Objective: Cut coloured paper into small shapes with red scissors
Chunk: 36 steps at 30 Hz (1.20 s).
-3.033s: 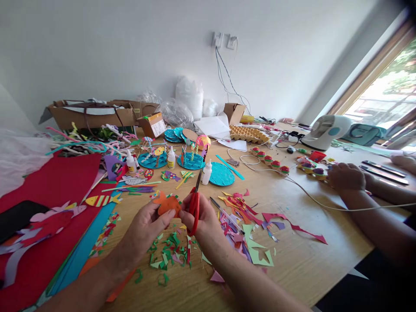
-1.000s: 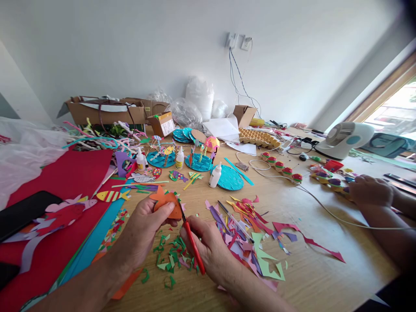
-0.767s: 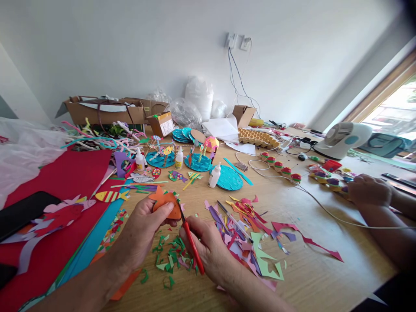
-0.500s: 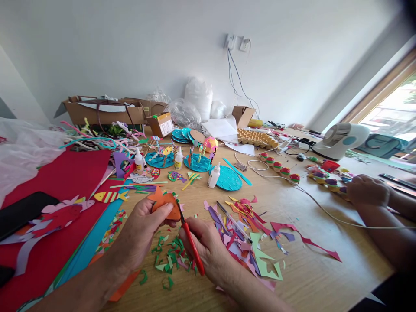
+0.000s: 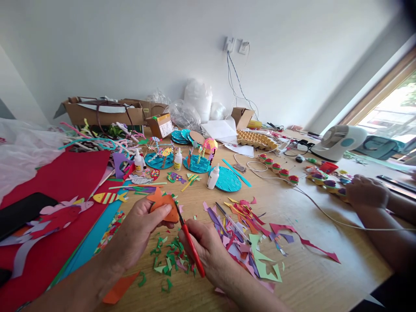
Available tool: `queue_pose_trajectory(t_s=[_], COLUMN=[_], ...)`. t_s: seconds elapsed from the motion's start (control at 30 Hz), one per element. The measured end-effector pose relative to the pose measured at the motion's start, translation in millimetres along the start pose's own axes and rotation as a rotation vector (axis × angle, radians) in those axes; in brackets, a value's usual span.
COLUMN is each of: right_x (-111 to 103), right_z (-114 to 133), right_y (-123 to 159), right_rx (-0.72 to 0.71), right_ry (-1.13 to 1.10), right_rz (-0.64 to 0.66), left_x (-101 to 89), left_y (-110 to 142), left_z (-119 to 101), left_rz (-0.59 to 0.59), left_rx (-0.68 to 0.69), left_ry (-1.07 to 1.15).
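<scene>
Between the thumb and fingers of my left hand (image 5: 146, 225) is an orange paper fish (image 5: 159, 204), its tail pointing up and left. My right hand (image 5: 203, 247) is closed round the red handles of a pair of scissors (image 5: 191, 245). The dark blades touch the fish's right edge. Green paper scraps (image 5: 170, 255) lie on the table below both hands. An orange paper offcut (image 5: 121, 288) rests under my left forearm. To the right of the scissors spreads a pile of purple, pink and red scraps (image 5: 235, 242) with a pen (image 5: 231, 221) on it.
Glue bottles (image 5: 213, 177) stand near blue discs (image 5: 225, 179) beyond my hands. Red paper sheets (image 5: 74, 208) and a black phone (image 5: 26, 214) lie at left. A white cable (image 5: 312, 201) crosses the right side, near another person's hand (image 5: 367, 193) and a fan (image 5: 339, 143).
The scissors blades have shifted slightly along the fish's right edge. My left forearm has moved a little, showing more of the orange offcut. Both hands keep their hold.
</scene>
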State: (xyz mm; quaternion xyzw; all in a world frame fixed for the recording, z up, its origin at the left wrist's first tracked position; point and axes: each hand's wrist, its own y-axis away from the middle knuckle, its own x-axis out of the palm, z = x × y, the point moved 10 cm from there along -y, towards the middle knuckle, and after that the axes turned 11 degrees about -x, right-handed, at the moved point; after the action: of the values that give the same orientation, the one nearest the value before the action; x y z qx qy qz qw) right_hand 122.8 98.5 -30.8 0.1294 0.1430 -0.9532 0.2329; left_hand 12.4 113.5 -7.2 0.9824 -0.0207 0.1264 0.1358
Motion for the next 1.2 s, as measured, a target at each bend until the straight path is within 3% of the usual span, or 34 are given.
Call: queue_pose_trajectory(t_s=[1.2], right_x=[2], right_z=[4], right_y=[0], right_rx=[-0.021], right_ry=[0.035], right_rz=[0.033], left_x=[10.6], left_y=[3], left_z=[1], left_rz=[-0.003], left_rx=[-0.022], left_ry=[-0.046])
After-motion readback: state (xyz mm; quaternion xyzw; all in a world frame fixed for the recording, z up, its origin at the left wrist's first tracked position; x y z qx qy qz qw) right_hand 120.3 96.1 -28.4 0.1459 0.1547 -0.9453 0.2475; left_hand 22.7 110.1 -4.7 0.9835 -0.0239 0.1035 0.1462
